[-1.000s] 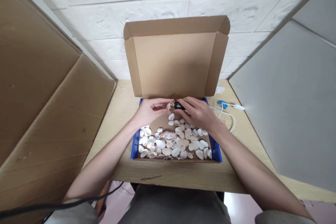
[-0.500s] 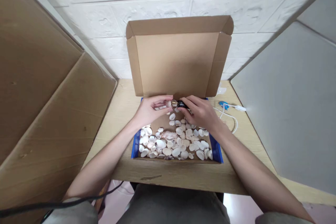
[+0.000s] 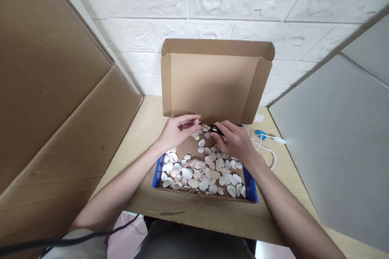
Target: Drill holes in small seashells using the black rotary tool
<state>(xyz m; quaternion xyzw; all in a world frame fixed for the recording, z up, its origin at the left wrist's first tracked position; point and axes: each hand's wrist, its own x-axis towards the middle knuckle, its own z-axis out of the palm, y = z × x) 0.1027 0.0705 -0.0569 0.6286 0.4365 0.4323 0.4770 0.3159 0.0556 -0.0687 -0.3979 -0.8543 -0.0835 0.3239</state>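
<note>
My left hand (image 3: 179, 130) pinches a pale seashell (image 3: 196, 122) between thumb and fingertips, above the back of the box. Close by on the right, my right hand (image 3: 232, 137) is wrapped round a small black hand drill (image 3: 215, 130). Its brass-coloured front end points left at the shell; whether the tip touches the shell is too small to tell. Below both hands lies an open cardboard box (image 3: 251, 184) with blue sides. Many loose white and pinkish shells (image 3: 204, 185) lie in it, around a larger, rough, brownish shell (image 3: 195, 164).
The raised box lid (image 3: 212, 85) leans near the white brick wall (image 3: 209, 0). A white cable (image 3: 270, 158) with a blue piece (image 3: 260, 134) lies on the table right of the box. Cardboard (image 3: 60, 89) walls the left side, a grey panel (image 3: 334, 141) the right.
The whole view has shifted, so the box and lid sit lower in the picture. Both hands keep their holds on the shell and the hand drill, with the drill's front end slightly farther from the fingers.
</note>
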